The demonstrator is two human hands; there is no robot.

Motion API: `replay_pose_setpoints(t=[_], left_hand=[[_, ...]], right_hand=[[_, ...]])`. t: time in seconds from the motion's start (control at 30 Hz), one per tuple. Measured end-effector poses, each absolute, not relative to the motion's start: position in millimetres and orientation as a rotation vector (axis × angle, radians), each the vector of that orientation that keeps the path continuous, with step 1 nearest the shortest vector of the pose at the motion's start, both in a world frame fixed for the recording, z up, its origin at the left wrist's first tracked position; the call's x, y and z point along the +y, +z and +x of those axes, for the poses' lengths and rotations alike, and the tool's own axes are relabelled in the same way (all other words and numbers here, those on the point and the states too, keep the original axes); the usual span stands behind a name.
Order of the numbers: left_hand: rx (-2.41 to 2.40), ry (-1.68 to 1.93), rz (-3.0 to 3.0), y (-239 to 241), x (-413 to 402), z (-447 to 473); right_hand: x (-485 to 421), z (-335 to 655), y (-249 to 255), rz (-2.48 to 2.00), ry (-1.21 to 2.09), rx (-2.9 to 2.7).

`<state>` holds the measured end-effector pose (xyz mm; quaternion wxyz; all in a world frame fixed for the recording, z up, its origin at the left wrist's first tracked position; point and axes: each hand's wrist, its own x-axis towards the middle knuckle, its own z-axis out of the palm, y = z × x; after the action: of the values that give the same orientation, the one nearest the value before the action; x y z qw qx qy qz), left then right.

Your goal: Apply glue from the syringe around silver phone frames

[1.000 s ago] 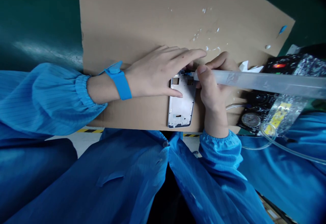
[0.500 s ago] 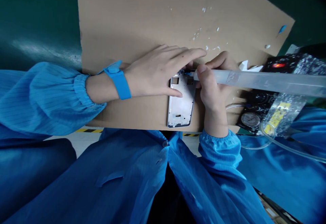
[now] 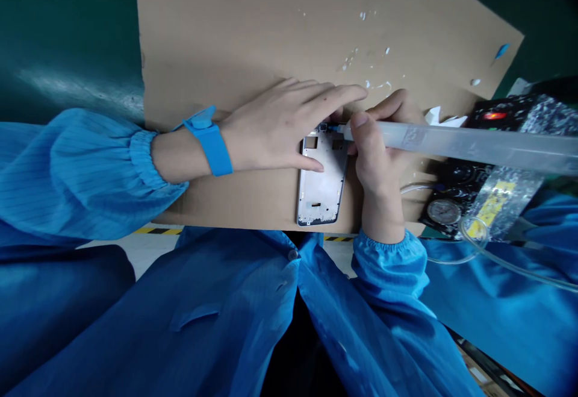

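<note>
A silver phone frame [image 3: 321,180] with cut-outs lies on the cardboard. My left hand [image 3: 289,123] reaches over its upper left part, the thumb on the frame's face and the fingers along the far end, holding it down; some fingertips are hidden. Between thumb and fingers, my right hand [image 3: 379,150] grips a translucent dispensing syringe [image 3: 460,144] near its front. The syringe lies nearly level, its back end running out of view at the right. Its thin blue needle tip [image 3: 333,128] is at the frame's upper end, by a small dark square part; contact cannot be made out.
Cardboard [image 3: 217,35] covers the green bench, with white flecks [image 3: 362,16] beyond my hands. White scraps [image 3: 445,118] lie near a black dispenser box [image 3: 492,120] with a red display, a pressure gauge [image 3: 444,211] and clear tubing [image 3: 519,264]. A blue bit [image 3: 502,51] lies far right.
The needle tip and syringe front have shifted very slightly away from me along the frame's upper end. My left hand and the phone frame have stayed in place.
</note>
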<state>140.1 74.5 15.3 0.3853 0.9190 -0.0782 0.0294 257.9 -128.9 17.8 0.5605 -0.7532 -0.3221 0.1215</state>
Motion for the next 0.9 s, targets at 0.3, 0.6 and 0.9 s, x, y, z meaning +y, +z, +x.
replay_pose_setpoints(t=[0.3,0.6,0.9], left_hand=[[-0.199,0.074,2.354,14.7,75.0,140.1],[-0.197,0.071,2.348,15.3,75.0,139.8],[-0.211,0.082,2.276,11.7,74.6,136.9]], right_hand=[[-131.7,256.3,20.3,-1.902,0.313,-0.692],[-130.7,257.5,18.9,-1.874,0.31,-0.725],[-129.2,257.1,20.0,-1.88,0.259,-0.721]])
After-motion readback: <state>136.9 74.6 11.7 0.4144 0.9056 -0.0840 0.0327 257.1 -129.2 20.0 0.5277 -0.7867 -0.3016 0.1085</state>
